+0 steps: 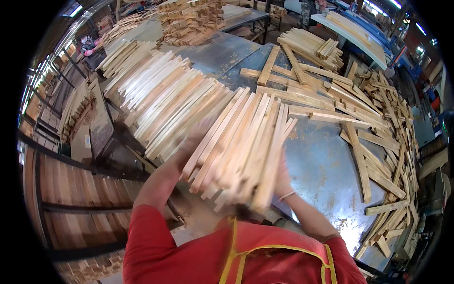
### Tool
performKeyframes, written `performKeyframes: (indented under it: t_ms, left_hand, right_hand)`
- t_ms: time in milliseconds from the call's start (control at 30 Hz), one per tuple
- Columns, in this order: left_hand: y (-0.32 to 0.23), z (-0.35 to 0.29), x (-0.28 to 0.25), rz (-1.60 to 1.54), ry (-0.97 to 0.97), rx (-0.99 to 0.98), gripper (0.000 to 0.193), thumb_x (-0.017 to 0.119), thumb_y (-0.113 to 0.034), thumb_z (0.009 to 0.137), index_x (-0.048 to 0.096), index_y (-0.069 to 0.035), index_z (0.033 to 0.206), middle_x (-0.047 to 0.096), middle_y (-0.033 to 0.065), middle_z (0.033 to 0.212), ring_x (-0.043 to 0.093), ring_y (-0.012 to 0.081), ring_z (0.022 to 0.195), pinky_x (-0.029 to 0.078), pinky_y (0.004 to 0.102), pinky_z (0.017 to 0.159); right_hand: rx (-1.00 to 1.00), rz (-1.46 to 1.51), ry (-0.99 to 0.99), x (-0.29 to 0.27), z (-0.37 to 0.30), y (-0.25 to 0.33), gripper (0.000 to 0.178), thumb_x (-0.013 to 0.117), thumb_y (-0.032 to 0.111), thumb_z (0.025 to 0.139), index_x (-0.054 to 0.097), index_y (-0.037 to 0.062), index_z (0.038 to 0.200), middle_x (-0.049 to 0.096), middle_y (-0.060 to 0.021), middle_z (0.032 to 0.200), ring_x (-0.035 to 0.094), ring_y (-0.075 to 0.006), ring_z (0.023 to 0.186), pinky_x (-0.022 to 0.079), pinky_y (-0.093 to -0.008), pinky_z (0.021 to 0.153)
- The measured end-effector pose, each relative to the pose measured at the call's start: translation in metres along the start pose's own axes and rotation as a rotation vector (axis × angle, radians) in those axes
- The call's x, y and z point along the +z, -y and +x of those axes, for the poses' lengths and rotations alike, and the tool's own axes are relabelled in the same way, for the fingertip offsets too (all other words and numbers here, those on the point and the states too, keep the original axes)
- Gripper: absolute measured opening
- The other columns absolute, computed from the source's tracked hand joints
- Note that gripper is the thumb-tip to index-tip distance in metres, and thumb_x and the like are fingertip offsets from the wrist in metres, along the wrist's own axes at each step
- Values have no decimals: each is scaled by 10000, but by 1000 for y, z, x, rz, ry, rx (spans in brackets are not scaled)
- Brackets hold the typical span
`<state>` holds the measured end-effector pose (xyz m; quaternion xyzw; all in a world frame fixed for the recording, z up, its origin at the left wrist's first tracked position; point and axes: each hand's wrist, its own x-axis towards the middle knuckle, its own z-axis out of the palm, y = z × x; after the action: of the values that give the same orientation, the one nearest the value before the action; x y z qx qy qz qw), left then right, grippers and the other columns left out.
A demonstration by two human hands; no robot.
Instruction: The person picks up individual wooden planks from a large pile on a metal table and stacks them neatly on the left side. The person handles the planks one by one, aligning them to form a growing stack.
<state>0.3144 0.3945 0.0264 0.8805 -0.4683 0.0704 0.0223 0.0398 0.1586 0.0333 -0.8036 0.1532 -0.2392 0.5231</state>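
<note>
While loose slats [359,142] litter the bench [321,170], left hand [196,137] and right hand [282,177] grip one slat bundle [241,142].

Loose wooden slats [373,118] lie scattered across the right side of the grey metal surface [321,165]. A long leaning row of slats [161,94] runs far left. Stacked wood piles [189,19] sit at the far end, dark shelving [80,208] near left.

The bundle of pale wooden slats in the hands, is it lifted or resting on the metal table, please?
Lifted: the bundle of pale wooden slats sits tilted between both hands, above the grey metal table.
</note>
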Motion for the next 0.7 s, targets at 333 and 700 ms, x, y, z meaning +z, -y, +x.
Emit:
performKeyframes:
  t_ms: [333, 700]
  left_hand:
    - [9, 3, -28, -611, 462, -558, 308, 605, -184, 998, 633, -26, 1261, 708, 240, 1273, 631, 386, 1303, 500, 459, 1068]
    - [-22, 6, -30, -627, 325, -742, 458, 637, -342, 989, 638, -33, 1327, 706, 245, 1235, 669, 359, 1152, 508, 462, 1024]
  right_hand:
    - [446, -81, 291, 14, 3, -24, 680, 755, 184, 833, 480, -106, 1384, 658, -246, 1162, 685, -307, 999, 577, -411, 871]
    - [546, 134, 505, 64, 2, -28, 788, 872, 375, 885, 497, -109, 1381, 704, -202, 1155, 659, -254, 1081, 540, -373, 970]
